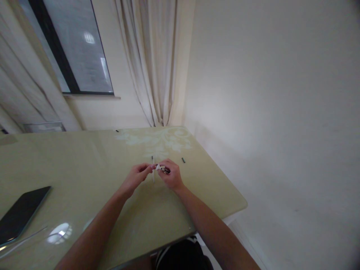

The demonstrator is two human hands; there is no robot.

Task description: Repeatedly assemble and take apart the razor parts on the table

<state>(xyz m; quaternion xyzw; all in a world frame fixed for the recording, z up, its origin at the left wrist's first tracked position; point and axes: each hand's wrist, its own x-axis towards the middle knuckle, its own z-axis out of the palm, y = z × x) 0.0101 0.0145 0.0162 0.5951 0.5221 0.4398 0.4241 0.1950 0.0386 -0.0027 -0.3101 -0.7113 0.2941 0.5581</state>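
a pale wall [275,93] fills the right side of the room. cream curtains [152,60] hang in the far corner, just beside a dark-framed window [81,45].

below these stands a glossy beige worktop [84,161]. a faint floral pattern [157,140] marks its far right corner. a person sits at the near edge, and both bare forearms reach across the right half of the surface.

a dark tablet [21,213] lies flat at the near left edge, well apart from the hands. a thin pale cord [22,242] runs just beside it.

the left hand [136,176] has its fingers drawn together, with the tips pinching one end of a small white-and-dark part [161,168]. the right hand [171,176] is curled, thumb and fingers closed on the other side of the same part. the part sits between the two hands, near the worktop surface. it is too small to identify.

a thin white stick [153,176] lies on the worktop under the meeting fingertips, pointing away from the person. whether the left fingertips touch it cannot be told.

a small dark piece [183,160] lies on the worktop near the right hand, on its far side, and apart from it.
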